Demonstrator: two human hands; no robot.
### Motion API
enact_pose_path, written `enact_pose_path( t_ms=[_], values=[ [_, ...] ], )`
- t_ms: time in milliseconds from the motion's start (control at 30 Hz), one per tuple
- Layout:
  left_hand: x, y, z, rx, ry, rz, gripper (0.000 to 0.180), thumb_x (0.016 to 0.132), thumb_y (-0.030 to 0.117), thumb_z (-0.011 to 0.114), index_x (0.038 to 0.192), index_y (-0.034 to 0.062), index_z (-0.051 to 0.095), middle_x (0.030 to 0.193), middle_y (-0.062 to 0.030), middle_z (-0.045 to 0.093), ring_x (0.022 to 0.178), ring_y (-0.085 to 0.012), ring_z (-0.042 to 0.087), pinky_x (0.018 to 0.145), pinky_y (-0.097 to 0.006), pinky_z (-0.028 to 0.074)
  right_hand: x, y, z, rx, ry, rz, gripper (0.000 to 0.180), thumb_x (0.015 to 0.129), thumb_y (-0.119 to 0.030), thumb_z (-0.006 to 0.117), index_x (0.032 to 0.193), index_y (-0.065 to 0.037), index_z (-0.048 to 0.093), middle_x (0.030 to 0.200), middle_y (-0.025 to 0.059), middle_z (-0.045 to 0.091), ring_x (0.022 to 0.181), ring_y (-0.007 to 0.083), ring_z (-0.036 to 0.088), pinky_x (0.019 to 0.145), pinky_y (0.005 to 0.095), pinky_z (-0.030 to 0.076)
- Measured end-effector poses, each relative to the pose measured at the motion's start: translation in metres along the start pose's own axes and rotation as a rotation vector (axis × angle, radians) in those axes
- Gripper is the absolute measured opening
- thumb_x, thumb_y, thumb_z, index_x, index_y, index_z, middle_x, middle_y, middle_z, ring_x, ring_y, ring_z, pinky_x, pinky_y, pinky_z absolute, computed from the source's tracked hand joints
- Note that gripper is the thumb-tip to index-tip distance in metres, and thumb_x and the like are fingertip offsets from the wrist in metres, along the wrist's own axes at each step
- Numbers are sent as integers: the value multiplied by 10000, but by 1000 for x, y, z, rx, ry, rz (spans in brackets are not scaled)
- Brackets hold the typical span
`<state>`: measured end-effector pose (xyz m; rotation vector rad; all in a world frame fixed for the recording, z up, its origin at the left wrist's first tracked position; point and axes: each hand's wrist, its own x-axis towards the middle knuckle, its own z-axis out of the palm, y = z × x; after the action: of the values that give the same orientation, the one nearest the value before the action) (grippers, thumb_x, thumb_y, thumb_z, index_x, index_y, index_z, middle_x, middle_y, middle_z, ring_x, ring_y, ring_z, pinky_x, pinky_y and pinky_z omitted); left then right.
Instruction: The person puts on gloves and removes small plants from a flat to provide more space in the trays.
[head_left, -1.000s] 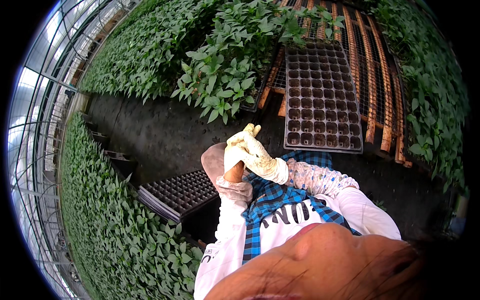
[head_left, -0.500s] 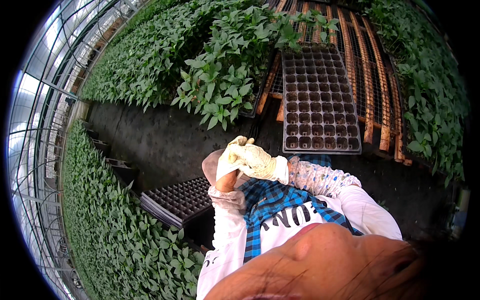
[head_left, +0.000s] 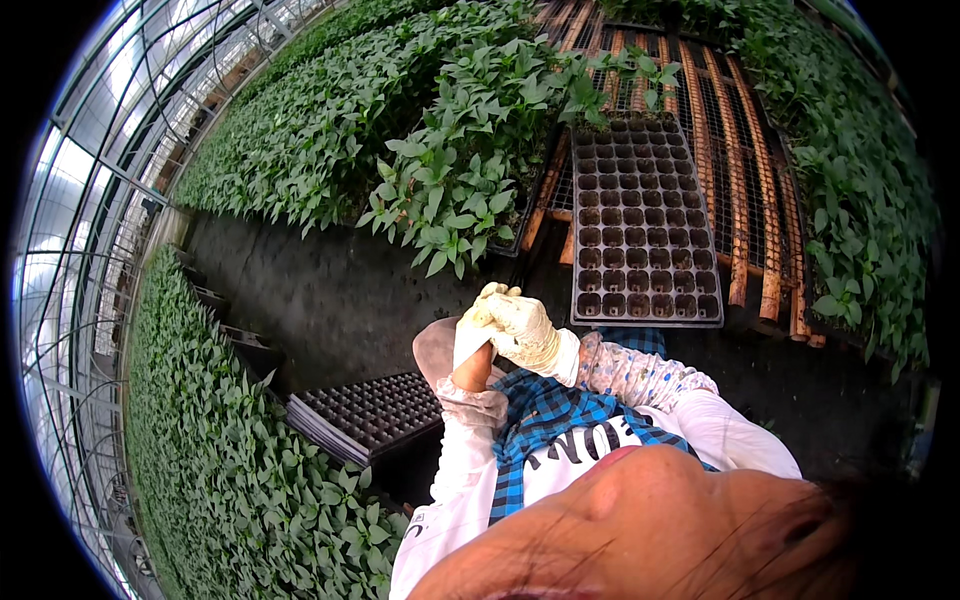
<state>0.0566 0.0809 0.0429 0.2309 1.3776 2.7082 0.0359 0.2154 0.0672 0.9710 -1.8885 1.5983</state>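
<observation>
In front of my body my two hands are pressed together, both in cream-coloured work gloves. My right hand [head_left: 537,336] lies closed over the fingers of my left hand [head_left: 478,333], gripping at its glove. The left fingers are partly hidden beneath it, so their shape cannot be made out. Bare skin shows at my left wrist, between the loose glove cuff and the sleeve cover. A rounded pinkish-brown thing [head_left: 430,350] sits behind the left wrist. Beyond the hands lies a black seedling tray [head_left: 647,322], its visible cells holding no plants.
A stack of black cell trays [head_left: 330,420] stands at lower left. Leafy green seedlings fill beds at far left [head_left: 460,190], near left [head_left: 230,450] and right [head_left: 840,240]. Wooden poles over wire mesh [head_left: 735,200] make a rack around the tray. Dark ground cover [head_left: 290,290] lines the aisle.
The hands stay pressed together with little change of grip. They and the whole scene sit slightly lower and farther right in the picture.
</observation>
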Motion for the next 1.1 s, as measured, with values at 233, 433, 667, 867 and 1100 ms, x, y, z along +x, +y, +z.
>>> enact_pose_path(
  t_ms=[233,433,667,867,1100],
  values=[
    [1,-8,-9,398,160,144,655,1005,372,490,1501,-45,396,1501,-186,477,1419,-286,418,1200,-381,287,-12,-24,5,-27,-223,-201,189,805,-111,656,985,-64,690,875,114,700,811,300,699,698,386,565],
    [22,6,-2,15,459,-315,901,984,666,366,1526,-54,348,1558,-205,400,1492,-277,303,1224,-353,195,-18,-39,14,-69,-354,-227,177,883,-251,675,983,-106,683,758,50,647,691,240,670,601,346,537],
    [29,42,2,-117,120,160,860,1034,629,257,1412,-108,487,1514,-292,426,1498,-325,298,1252,-377,148,-4,-40,-3,-172,-331,-371,337,782,-154,645,1106,-64,659,985,97,640,879,247,653,702,355,555],
    [24,72,16,-783,-226,262,741,1037,551,305,1608,89,209,1708,7,81,1561,-194,136,1238,-378,121,9,-23,12,-127,-248,-11,396,800,-167,668,1131,-12,516,1106,176,552,1010,375,577,815,429,522],
    [28,68,23,-814,-31,327,796,1024,590,299,1577,20,249,1681,-80,177,1556,-255,143,1251,-433,110,-15,-17,25,163,-261,222,285,855,-78,626,1132,-21,592,947,193,615,912,413,633,816,451,532]
  ],
)
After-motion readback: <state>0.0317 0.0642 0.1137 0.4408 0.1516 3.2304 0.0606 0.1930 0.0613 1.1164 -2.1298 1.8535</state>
